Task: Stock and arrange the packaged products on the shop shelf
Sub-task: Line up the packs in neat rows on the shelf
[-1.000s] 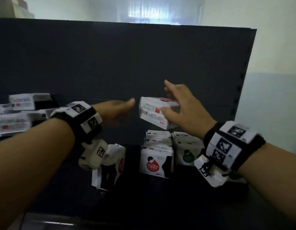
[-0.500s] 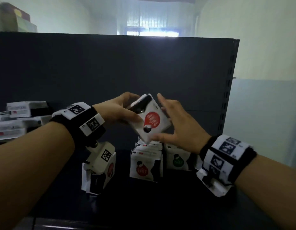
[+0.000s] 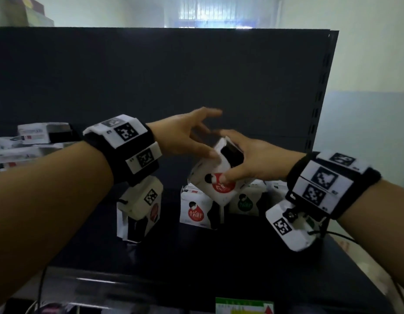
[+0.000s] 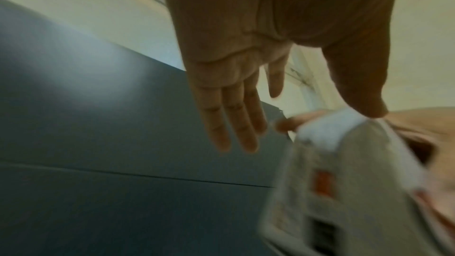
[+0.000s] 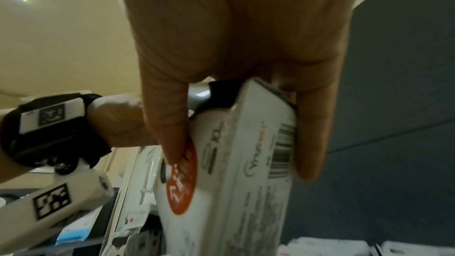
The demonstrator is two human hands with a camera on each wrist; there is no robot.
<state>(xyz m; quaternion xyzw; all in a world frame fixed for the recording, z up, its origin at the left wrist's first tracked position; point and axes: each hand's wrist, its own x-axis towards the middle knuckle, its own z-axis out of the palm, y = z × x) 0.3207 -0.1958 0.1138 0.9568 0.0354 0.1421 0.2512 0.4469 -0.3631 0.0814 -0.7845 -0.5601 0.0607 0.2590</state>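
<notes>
A white milk carton (image 3: 226,188) with a red circle and a black patch hangs tilted above the shelved cartons. My right hand (image 3: 246,159) grips it, thumb on the red circle and fingers round the far side; in the right wrist view the carton (image 5: 246,163) sits between thumb and fingers. My left hand (image 3: 199,138) is just left of it with fingers straight and spread (image 4: 236,124). Only its thumb tip (image 4: 369,108) touches the carton's upper corner (image 4: 327,129).
On the dark shelf (image 3: 196,257) stand a red-circle carton (image 3: 196,211), a green-circle carton (image 3: 245,203) and another carton (image 3: 137,223) partly hidden by my left wrist camera. Flat white boxes (image 3: 33,141) are stacked at far left. The dark back panel (image 3: 196,75) rises behind.
The carton has come down toward the standing cartons. My left hand has let go and opened, leaving only its thumb on it. My right hand now wraps round it.
</notes>
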